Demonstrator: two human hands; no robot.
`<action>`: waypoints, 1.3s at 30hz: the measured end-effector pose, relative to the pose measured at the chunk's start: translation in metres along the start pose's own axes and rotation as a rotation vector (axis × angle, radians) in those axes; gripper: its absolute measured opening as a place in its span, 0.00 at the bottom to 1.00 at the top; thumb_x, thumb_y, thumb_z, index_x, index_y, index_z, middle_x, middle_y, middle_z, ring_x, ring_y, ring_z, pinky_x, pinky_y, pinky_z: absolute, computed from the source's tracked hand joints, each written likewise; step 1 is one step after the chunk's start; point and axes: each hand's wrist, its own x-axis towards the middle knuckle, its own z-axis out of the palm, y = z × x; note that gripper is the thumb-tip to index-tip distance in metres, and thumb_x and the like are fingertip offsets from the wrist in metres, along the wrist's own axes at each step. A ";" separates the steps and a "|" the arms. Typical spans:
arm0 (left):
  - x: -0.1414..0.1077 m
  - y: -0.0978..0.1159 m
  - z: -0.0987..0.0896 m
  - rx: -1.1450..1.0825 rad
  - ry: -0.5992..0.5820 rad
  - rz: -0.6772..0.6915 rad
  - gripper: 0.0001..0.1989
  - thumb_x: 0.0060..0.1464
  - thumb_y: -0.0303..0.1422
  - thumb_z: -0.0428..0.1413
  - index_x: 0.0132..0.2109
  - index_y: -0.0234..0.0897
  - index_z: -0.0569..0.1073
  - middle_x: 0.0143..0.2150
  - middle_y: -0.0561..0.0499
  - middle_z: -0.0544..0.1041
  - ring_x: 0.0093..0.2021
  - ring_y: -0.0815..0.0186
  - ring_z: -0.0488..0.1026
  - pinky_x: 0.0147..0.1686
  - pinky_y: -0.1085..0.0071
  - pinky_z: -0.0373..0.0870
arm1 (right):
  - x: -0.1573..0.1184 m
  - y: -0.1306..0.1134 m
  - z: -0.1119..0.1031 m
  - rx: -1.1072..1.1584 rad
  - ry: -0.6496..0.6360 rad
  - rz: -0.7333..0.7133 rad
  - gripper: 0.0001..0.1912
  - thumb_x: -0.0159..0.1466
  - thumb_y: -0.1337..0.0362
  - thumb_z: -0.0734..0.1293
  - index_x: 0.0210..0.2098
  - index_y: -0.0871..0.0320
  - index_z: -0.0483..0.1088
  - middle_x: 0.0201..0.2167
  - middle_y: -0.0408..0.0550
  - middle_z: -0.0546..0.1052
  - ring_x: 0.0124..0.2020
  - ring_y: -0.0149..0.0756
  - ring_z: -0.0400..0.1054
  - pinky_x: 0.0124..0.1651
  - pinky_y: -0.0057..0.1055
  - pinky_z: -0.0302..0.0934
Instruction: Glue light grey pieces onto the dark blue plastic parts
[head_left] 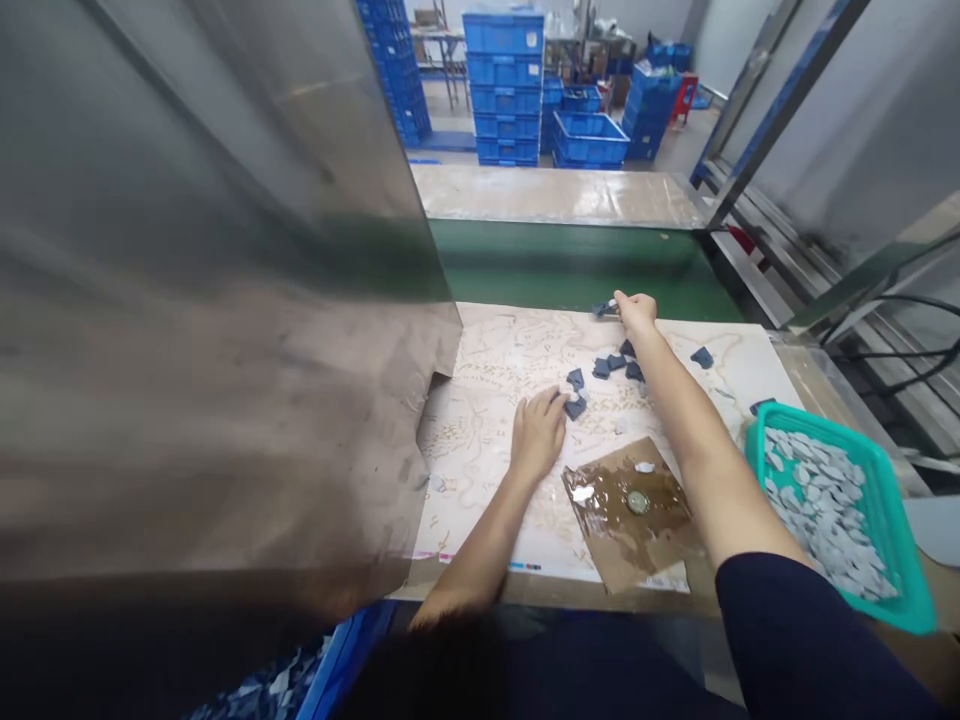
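My right hand point(637, 314) reaches to the far edge of the paper-covered worktop, finger and thumb pinched on a small dark blue piece point(602, 309) with something pale at its near end. My left hand point(538, 432) lies on the worktop, fingers stretched out. Its fingertips are beside a dark blue piece point(575, 408) that has a light bit near it; whether they touch cannot be made out. Several more dark blue pieces point(601, 368) lie scattered between the hands. In front of me is a brown board point(622, 545) with a glossy wet film, a small round item point(637, 502) and pale flakes.
A teal basket point(896, 500) of pale grey pieces point(817, 500) stands at the right. A large metal panel point(225, 350) blocks the left side. Beyond the worktop runs a green conveyor belt point(570, 262). Blue crates point(504, 85) are stacked behind it.
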 end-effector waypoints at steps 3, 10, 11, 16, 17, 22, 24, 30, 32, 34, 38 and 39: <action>0.001 0.005 0.000 0.101 0.056 -0.029 0.15 0.55 0.26 0.49 0.49 0.39 0.71 0.56 0.40 0.70 0.55 0.54 0.68 0.55 0.52 0.64 | 0.028 0.001 0.006 -0.125 0.034 -0.018 0.09 0.61 0.67 0.65 0.24 0.62 0.68 0.28 0.54 0.75 0.34 0.38 0.69 0.42 0.32 0.61; 0.002 0.006 0.000 0.069 0.130 -0.044 0.13 0.53 0.23 0.50 0.45 0.38 0.71 0.48 0.44 0.74 0.49 0.59 0.71 0.50 0.59 0.69 | 0.032 0.011 -0.041 -0.381 0.060 -0.082 0.14 0.61 0.66 0.63 0.44 0.64 0.72 0.47 0.60 0.74 0.50 0.46 0.68 0.49 0.36 0.60; 0.002 0.007 0.000 0.038 0.149 -0.036 0.14 0.53 0.23 0.51 0.46 0.38 0.71 0.46 0.44 0.74 0.48 0.59 0.71 0.50 0.60 0.69 | 0.027 0.013 -0.053 -0.413 0.050 -0.101 0.13 0.61 0.64 0.63 0.44 0.62 0.73 0.46 0.58 0.75 0.49 0.46 0.68 0.49 0.35 0.60; 0.002 0.010 -0.001 -0.085 0.284 -0.091 0.14 0.53 0.31 0.55 0.48 0.39 0.70 0.45 0.45 0.72 0.48 0.60 0.70 0.50 0.63 0.69 | -0.026 0.040 -0.137 -0.598 -0.021 -0.229 0.08 0.58 0.60 0.65 0.32 0.58 0.74 0.37 0.50 0.78 0.43 0.44 0.70 0.40 0.32 0.60; 0.002 0.011 -0.001 -0.108 0.290 -0.114 0.14 0.53 0.32 0.56 0.48 0.39 0.70 0.46 0.45 0.71 0.48 0.60 0.70 0.49 0.63 0.69 | -0.042 0.051 -0.157 -0.669 -0.049 -0.266 0.09 0.58 0.59 0.64 0.29 0.58 0.73 0.35 0.50 0.78 0.41 0.44 0.71 0.38 0.31 0.60; 0.000 0.015 0.004 -0.223 0.225 -0.158 0.16 0.51 0.32 0.58 0.48 0.39 0.71 0.47 0.46 0.69 0.45 0.62 0.72 0.44 0.66 0.72 | -0.128 0.120 -0.244 -0.888 -0.301 -0.242 0.10 0.57 0.58 0.63 0.24 0.56 0.69 0.27 0.52 0.77 0.31 0.45 0.71 0.32 0.34 0.59; -0.001 0.016 0.008 -0.292 0.220 -0.141 0.16 0.50 0.31 0.58 0.48 0.39 0.71 0.46 0.47 0.69 0.39 0.66 0.73 0.39 0.68 0.73 | -0.154 0.145 -0.259 -0.871 -0.357 -0.216 0.08 0.55 0.58 0.64 0.26 0.55 0.70 0.28 0.53 0.77 0.32 0.47 0.71 0.34 0.35 0.60; 0.000 0.011 0.007 -0.431 0.277 -0.135 0.13 0.48 0.29 0.58 0.43 0.37 0.73 0.43 0.47 0.70 0.35 0.68 0.72 0.33 0.71 0.73 | -0.168 0.171 -0.253 -0.937 -0.330 -0.221 0.11 0.56 0.56 0.61 0.28 0.57 0.70 0.34 0.57 0.76 0.38 0.48 0.72 0.41 0.37 0.63; -0.001 0.007 0.002 -0.423 0.316 -0.157 0.12 0.48 0.28 0.59 0.42 0.37 0.73 0.42 0.47 0.71 0.39 0.66 0.72 0.38 0.69 0.73 | -0.163 0.176 -0.247 -0.938 -0.294 -0.227 0.12 0.56 0.55 0.59 0.27 0.57 0.68 0.33 0.57 0.75 0.36 0.48 0.72 0.39 0.37 0.63; -0.002 0.005 -0.002 -0.410 0.344 -0.182 0.12 0.47 0.27 0.59 0.42 0.37 0.73 0.42 0.47 0.72 0.39 0.66 0.73 0.42 0.68 0.72 | -0.159 0.182 -0.242 -0.883 -0.222 -0.246 0.14 0.55 0.53 0.58 0.27 0.56 0.67 0.34 0.57 0.75 0.37 0.48 0.72 0.39 0.38 0.64; -0.002 0.007 -0.004 -0.395 0.373 -0.206 0.12 0.47 0.25 0.59 0.42 0.36 0.73 0.42 0.48 0.73 0.38 0.67 0.73 0.45 0.67 0.71 | -0.153 0.191 -0.240 -0.777 -0.165 -0.300 0.14 0.52 0.52 0.56 0.23 0.54 0.65 0.33 0.57 0.76 0.39 0.52 0.72 0.41 0.42 0.65; -0.001 0.010 -0.004 -0.392 0.376 -0.206 0.12 0.46 0.25 0.59 0.41 0.36 0.73 0.41 0.48 0.73 0.38 0.67 0.73 0.44 0.67 0.71 | -0.152 0.192 -0.240 -0.770 -0.182 -0.312 0.14 0.52 0.52 0.56 0.23 0.53 0.64 0.32 0.58 0.76 0.38 0.52 0.73 0.41 0.43 0.65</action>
